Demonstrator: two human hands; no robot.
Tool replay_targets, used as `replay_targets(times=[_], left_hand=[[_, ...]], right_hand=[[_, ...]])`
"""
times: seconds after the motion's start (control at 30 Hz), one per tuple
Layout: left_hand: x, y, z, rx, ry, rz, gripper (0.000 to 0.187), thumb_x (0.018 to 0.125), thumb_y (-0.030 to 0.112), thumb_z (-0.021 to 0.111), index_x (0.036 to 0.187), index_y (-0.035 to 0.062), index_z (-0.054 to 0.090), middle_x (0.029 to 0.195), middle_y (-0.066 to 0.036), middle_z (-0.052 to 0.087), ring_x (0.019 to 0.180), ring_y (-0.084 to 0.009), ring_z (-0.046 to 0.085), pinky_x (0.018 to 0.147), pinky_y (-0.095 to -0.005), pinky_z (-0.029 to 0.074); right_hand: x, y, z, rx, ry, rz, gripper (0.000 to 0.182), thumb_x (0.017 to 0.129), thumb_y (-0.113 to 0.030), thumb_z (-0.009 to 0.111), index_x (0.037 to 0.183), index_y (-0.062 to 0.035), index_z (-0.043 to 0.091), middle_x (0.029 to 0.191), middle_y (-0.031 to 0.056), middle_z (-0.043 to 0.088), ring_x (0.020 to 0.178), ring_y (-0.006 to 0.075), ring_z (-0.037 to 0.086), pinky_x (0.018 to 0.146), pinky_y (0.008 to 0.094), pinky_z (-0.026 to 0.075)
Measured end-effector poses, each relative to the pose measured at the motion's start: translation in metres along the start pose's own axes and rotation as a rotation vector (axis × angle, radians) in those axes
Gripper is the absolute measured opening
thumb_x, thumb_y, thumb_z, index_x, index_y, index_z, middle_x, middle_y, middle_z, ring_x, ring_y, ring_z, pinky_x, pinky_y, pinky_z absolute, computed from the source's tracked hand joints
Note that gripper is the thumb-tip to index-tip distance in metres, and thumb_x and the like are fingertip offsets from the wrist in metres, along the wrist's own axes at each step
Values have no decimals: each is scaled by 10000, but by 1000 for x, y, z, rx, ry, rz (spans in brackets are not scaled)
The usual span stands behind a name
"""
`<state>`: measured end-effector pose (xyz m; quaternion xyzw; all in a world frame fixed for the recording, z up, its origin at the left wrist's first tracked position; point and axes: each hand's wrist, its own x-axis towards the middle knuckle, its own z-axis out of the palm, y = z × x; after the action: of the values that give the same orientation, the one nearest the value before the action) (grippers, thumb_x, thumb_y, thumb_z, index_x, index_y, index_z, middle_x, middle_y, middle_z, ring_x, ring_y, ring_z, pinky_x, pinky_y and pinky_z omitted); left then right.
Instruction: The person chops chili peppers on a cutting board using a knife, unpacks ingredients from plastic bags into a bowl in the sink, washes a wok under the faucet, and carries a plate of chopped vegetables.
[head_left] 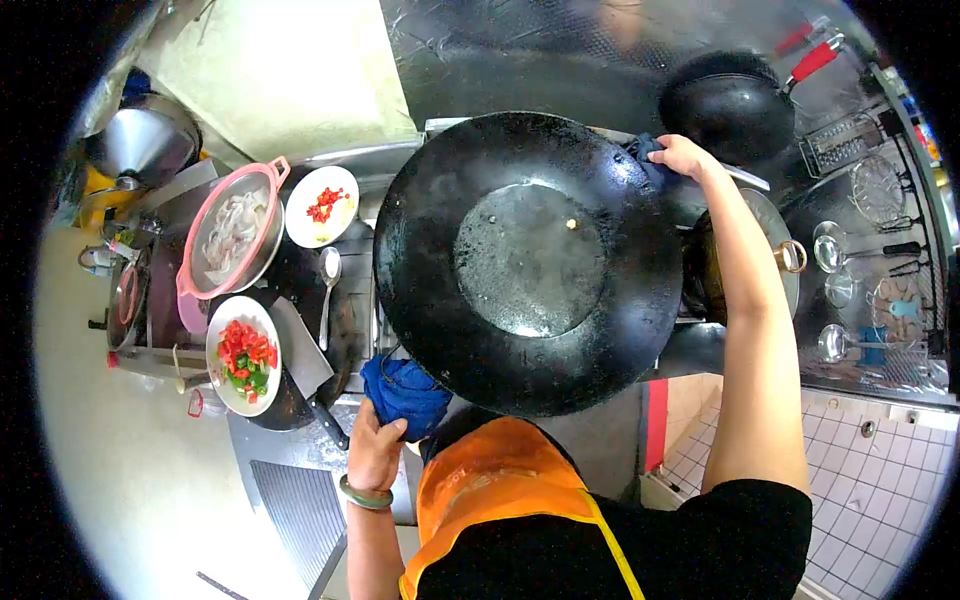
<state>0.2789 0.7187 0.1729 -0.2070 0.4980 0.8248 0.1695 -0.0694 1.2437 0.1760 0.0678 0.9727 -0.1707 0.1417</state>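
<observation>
A large black wok [530, 365] takes up the middle of the view, with a little liquid and a small pale bit at its bottom. My left hand [375, 448], a bangle on its wrist, is closed on a blue cloth [408, 398] at the wok's near left rim, where a wire-like handle shows. At the far right rim, my right hand [683, 157] grips a dark blue cloth [650, 160] against the wok. The handle under that cloth is hidden.
Left of the wok are a plate of chopped red pieces [345, 220], a spoon [326, 300], a pink colander [187, 250], a plate of red and green vegetables [213, 350] and a cleaver [303, 345]. On the right are a lidded pot [780, 220], black pan [725, 115] and hanging utensils.
</observation>
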Motion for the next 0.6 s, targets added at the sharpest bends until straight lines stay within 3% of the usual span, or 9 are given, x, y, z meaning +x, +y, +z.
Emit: replay_targets(times=[0.07,0.1,0.23,0.33,0.47,0.6], left_hand=[[-2,9,-4,-17,-13,-18,578,740,-53,484,1303,-34,351,1210,-131,511,1108,-247,529,968,-378,425],[-2,14,-3,-26,2,7,600,746,-5,497,1321,-44,333,1225,-150,512,1108,-264,535,973,-383,424],[-7,25,-12,-270,30,-63,598,766,85,507,1324,-48,341,1249,-186,510,1129,-283,531,978,-385,421],[-6,29,-7,-186,-147,-6,579,780,64,543,1322,-36,368,1275,-167,501,1155,-275,511,1008,-393,389],[-6,30,7,-19,-52,25,582,772,28,582,1308,-49,370,1220,-154,529,1115,-253,534,983,-374,413],[4,18,8,98,61,52,565,770,43,646,1270,-51,402,1137,-139,566,1029,-220,573,930,-335,451]], right_hand=[[-3,-5,-6,-27,-50,-6,484,784,-213,641,1168,65,547,1100,188,616,987,266,588,887,336,424],[4,3,-6,99,-95,41,484,779,-213,645,1164,64,548,1092,186,619,977,257,589,878,336,430],[-7,-6,-13,32,-94,-18,498,776,-220,650,1161,77,544,1099,184,617,983,256,587,890,332,425],[-17,-17,-12,43,-40,-19,519,774,-228,654,1166,91,533,1120,190,609,1005,265,584,906,329,420],[-10,-13,-16,-48,-129,-38,477,791,-221,646,1155,73,553,1105,194,618,1009,268,595,897,330,427],[-7,-5,-8,-69,-27,-101,414,798,-220,644,1106,51,588,992,166,654,898,237,617,838,326,446]])
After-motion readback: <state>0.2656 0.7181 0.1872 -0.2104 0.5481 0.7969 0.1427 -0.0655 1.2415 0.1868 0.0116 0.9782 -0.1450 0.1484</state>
